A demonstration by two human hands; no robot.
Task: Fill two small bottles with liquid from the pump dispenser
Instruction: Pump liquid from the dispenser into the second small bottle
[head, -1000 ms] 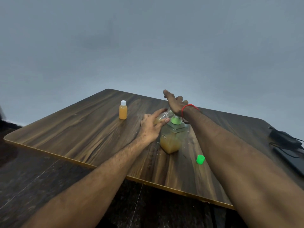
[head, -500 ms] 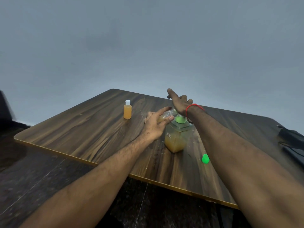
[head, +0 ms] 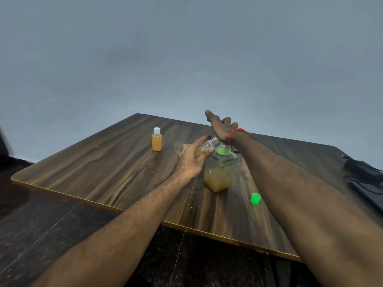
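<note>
The pump dispenser (head: pixel 219 170) stands mid-counter (head: pixel 103 172), part full of amber liquid. The right hand (head: pixel 222 129) lies flat on its green pump head, fingers spread; the left hand (head: pixel 193 159) has its fingers clamped round a clear small bottle (head: pixel 204 147) — tilted, mouth at the spout. A filled, white-capped bottle (head: pixel 156 139) stands well apart — a green cap (head: pixel 255 198) lies near the dispenser.

You have one view only, worn on your head: it faces forward and down past both forearms across the wooden table (head: pixel 107 162), its far edge and grey wall beyond your fingertips (head: pixel 207 113).
</note>
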